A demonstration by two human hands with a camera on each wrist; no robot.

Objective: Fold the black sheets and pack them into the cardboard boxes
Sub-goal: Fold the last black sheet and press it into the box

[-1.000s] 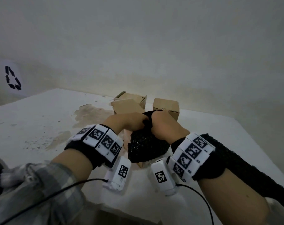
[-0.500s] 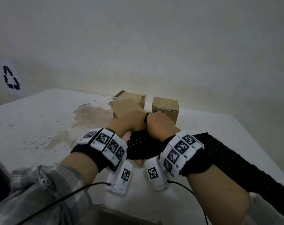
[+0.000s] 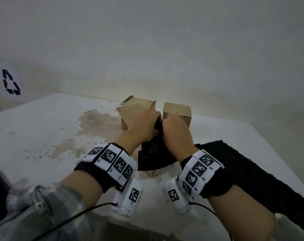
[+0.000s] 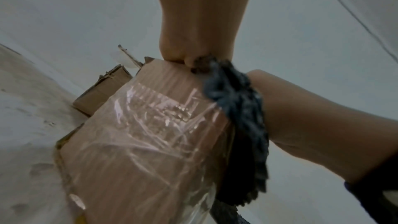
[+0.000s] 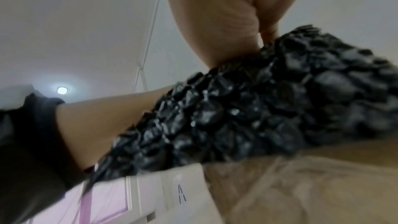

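Observation:
A folded black bubbly sheet [image 3: 154, 153] hangs between my two hands over a taped cardboard box [image 4: 137, 134] that stands close in front of me. My left hand [image 3: 144, 125] grips the sheet's top edge [image 4: 204, 65] beside the box's upper rim. My right hand [image 3: 175, 131] grips the same top edge from the right, and the sheet [image 5: 247, 105] drapes below its fist. Most of this box is hidden behind the sheet and my wrists in the head view. Another black sheet [image 3: 248, 173] lies along the table's right side under my right forearm.
Two more cardboard boxes stand farther back on the white table [image 3: 34, 136]: one with open flaps [image 3: 139, 108] on the left, one closed [image 3: 177, 112] on the right. A brown stain [image 3: 95, 124] marks the tabletop. A wall rises behind the boxes.
Both hands have moved forward and slightly up with the black sheet, nearer to the two rear boxes. Their grip on the top edge is unchanged.

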